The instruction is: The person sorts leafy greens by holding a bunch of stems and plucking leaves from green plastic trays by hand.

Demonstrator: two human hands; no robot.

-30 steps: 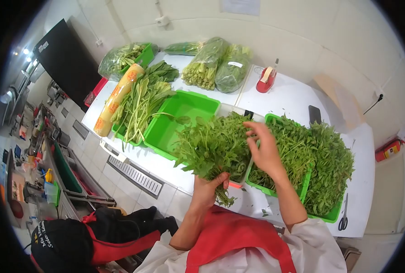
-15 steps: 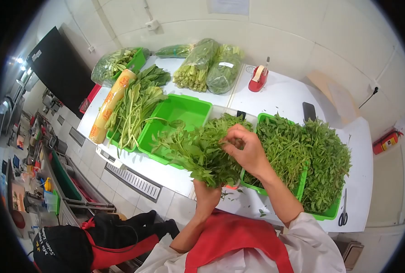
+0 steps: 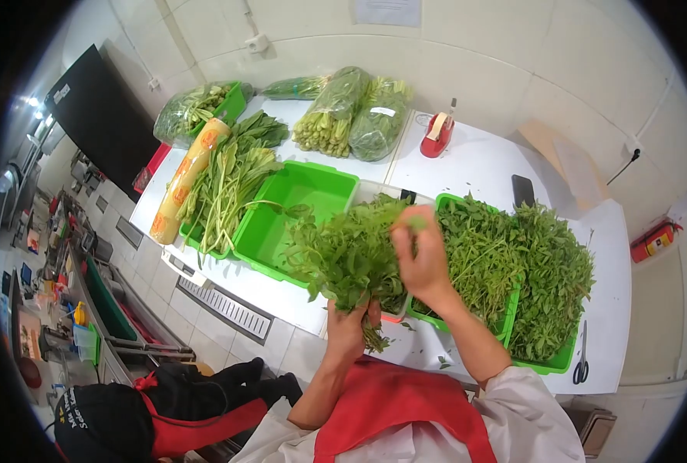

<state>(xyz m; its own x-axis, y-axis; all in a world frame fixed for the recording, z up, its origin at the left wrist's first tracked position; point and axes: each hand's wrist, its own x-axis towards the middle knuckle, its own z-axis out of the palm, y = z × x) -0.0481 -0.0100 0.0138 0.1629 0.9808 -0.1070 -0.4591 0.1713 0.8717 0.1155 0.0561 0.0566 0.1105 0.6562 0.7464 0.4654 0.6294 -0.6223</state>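
My left hand (image 3: 347, 330) is wrapped round the stems of a leafy green bunch (image 3: 351, 255), whose leaves spread upward over a white tray (image 3: 372, 187). At the bunch's right side, my right hand (image 3: 420, 258) has its fingers pinched together, with a blurred bit of green at the fingertips. To the left lies an empty green tray (image 3: 297, 189). Right of my hands, two green trays are heaped with leafy greens (image 3: 478, 247), the farther heap (image 3: 551, 285) rising higher.
Long-stemmed greens (image 3: 231, 174) and a yellow wrapped roll (image 3: 185, 185) lie at left. Bagged vegetables (image 3: 332, 116), a red tape dispenser (image 3: 437, 135) and a phone (image 3: 523, 190) stand farther back. Scissors (image 3: 582, 359) lie at right. Another person (image 3: 112, 420) is at lower left.
The view has shifted slightly to the right. My right hand went into the leaves and has drawn back a little, its fingers closed. My left hand has turned the bunch somewhat.
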